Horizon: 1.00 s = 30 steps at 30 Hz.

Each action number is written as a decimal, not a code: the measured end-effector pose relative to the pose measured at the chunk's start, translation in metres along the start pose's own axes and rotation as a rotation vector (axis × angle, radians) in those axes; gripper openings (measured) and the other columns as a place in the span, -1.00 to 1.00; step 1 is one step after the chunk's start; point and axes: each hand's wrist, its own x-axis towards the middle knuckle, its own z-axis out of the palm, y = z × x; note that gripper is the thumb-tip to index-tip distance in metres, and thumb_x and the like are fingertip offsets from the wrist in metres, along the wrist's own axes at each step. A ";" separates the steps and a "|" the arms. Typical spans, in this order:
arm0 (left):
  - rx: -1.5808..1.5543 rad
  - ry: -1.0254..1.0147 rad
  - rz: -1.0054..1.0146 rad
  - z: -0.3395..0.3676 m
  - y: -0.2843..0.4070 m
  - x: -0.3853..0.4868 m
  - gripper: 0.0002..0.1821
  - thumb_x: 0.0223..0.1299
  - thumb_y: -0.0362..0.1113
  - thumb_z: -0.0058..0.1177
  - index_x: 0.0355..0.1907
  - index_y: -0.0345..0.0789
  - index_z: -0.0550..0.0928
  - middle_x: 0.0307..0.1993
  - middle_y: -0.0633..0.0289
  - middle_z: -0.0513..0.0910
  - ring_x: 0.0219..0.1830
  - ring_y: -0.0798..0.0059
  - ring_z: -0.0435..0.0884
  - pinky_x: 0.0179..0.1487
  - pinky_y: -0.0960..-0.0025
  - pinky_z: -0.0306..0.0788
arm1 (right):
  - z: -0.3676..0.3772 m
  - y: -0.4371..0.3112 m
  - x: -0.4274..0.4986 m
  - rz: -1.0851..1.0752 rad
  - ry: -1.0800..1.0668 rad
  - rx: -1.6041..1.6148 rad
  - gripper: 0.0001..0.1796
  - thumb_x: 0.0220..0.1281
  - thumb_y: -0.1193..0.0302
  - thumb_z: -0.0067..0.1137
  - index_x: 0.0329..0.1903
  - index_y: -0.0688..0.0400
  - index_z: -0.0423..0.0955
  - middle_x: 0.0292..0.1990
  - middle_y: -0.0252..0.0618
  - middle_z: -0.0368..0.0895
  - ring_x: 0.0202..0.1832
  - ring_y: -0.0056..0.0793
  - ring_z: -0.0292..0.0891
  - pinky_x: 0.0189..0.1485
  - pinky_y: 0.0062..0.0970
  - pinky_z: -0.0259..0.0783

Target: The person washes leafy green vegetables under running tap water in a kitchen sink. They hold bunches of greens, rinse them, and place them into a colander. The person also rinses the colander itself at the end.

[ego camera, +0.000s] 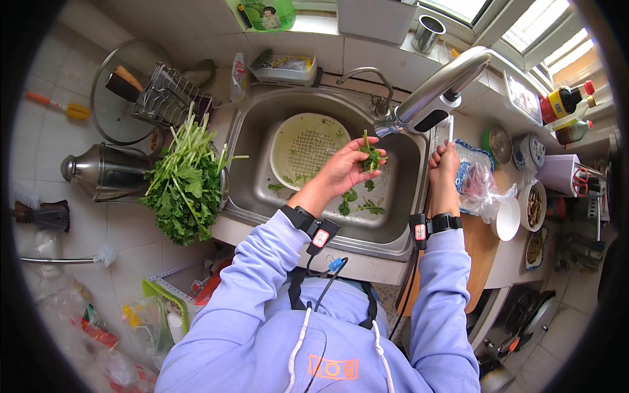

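Over the stainless steel sink (395,201), my left hand (339,169) holds a small clump of leafy greens (372,158) in its curled fingers, below and left of the tap's spout head. My right hand (445,164) grips the white lever (450,128) on the side of the large chrome tap (432,91). No water stream is visible. A pale perforated basin (282,169) sits in the sink with cloudy water and leaf bits. Loose green leaves (361,206) lie on the sink floor.
A big bunch of leafy greens (189,182) is heaped left of the sink, beside a metal kettle (120,172). A smaller curved faucet (368,73) stands behind. To the right are a wooden board (474,260), a clear plastic bag (484,189) and a white bowl (506,219).
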 end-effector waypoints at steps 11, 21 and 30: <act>-0.179 -0.022 -0.008 0.002 0.003 0.001 -0.62 0.21 -0.30 -0.33 0.08 -0.31 0.32 0.01 0.03 0.41 0.03 0.22 0.42 0.07 0.19 0.37 | -0.006 -0.013 0.009 -0.092 -0.067 -0.048 -0.75 0.33 0.25 -0.27 -0.24 0.20 0.25 -0.63 -0.47 0.19 -0.78 -0.74 -0.08 -0.80 -0.70 -0.14; -0.005 0.183 0.155 -0.003 -0.002 -0.008 -0.65 0.18 -0.43 -0.16 0.05 -0.27 0.34 -0.06 0.15 0.47 -0.06 0.41 0.49 -0.05 0.35 0.46 | 0.021 0.001 -0.047 0.147 -0.136 -0.064 -0.71 0.13 0.44 -0.10 -0.05 0.14 0.29 -0.46 -0.40 0.30 -0.52 -0.66 0.22 -0.60 -0.66 0.17; 0.212 0.583 0.325 -0.013 0.017 -0.015 -0.82 0.12 -0.30 0.04 -0.23 -0.23 0.43 -0.33 0.36 0.50 -0.29 0.61 0.47 -0.25 0.48 0.45 | 0.110 0.078 -0.112 -0.185 -0.650 -0.224 -0.66 0.18 0.54 -0.11 0.04 0.26 0.34 -0.07 -0.19 0.48 0.01 -0.50 0.37 0.07 -0.53 0.24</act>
